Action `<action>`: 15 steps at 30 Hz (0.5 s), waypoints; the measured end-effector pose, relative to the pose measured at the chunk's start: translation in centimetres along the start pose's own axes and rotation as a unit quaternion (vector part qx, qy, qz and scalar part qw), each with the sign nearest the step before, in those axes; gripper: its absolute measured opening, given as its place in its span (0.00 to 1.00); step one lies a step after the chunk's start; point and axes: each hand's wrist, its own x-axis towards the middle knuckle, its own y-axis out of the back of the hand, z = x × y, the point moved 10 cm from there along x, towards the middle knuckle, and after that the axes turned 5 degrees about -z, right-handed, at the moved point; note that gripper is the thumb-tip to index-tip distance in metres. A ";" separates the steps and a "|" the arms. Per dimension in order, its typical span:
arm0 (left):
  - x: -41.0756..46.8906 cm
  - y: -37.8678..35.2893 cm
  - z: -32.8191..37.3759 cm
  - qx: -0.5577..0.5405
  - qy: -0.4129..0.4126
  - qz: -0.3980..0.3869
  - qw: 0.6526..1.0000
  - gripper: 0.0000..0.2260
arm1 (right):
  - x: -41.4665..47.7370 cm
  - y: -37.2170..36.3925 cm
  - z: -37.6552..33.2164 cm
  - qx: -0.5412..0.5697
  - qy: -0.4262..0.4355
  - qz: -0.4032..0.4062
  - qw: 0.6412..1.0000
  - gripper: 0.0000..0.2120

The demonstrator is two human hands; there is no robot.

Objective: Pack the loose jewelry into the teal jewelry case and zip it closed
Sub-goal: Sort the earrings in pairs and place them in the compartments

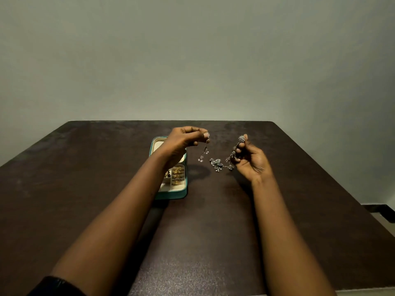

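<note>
In your head view, your left hand (183, 140) pinches a dangling silver earring (205, 148) just right of the open teal jewelry case (171, 195) on the dark surface (213, 231), while your right hand (253, 160) pinches a second earring (241, 138) above the loose jewelry pile (220, 164).

Dark table (213, 231) bears teal case (171, 195) and, seemingly, silver jewelry (219, 164).

One case (171, 194), two earrings (204, 149), perhaps four rings (178, 175)
</note>
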 end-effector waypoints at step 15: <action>-1.1 -1.3 -1.0 -0.011 -0.008 0.010 1.000 0.05 | -0.5 -3.7 1.4 -0.021 -0.041 -0.080 0.996 0.15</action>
